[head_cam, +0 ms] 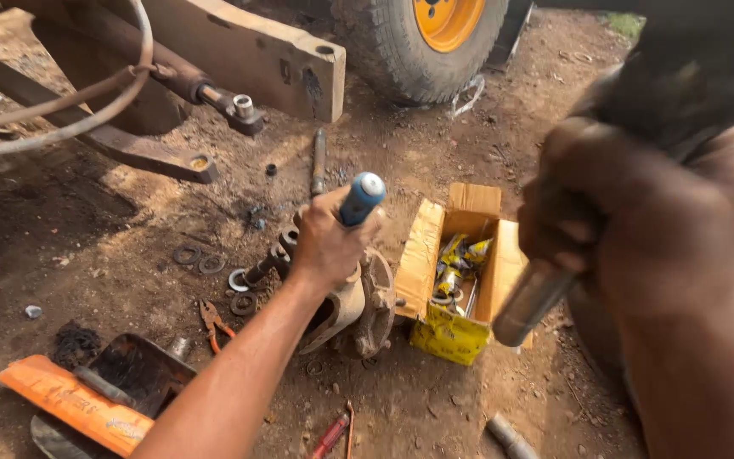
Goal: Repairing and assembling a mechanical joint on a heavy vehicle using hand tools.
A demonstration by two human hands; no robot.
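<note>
Head view: left hand (326, 242) is gripping a blue-handled tool (361, 198) upright on the hub (358, 302) to steady it, while right hand (630, 229) is clenching a metal bar (533, 302) raised.

A blue-handled tool (361, 198) stands nearly upright, tilted slightly right, its rounded grey cap on top and its lower part hidden inside the left hand (326, 246) wrapped around it. Beneath it a rusty metal hub (365, 304) lies on the dirt, its round flange on edge facing right, with a dark shaft running out to the upper left. A blurred steel hammer (533, 299), raised close to the camera, angles down-left from the right hand (630, 229) gripping it.
</note>
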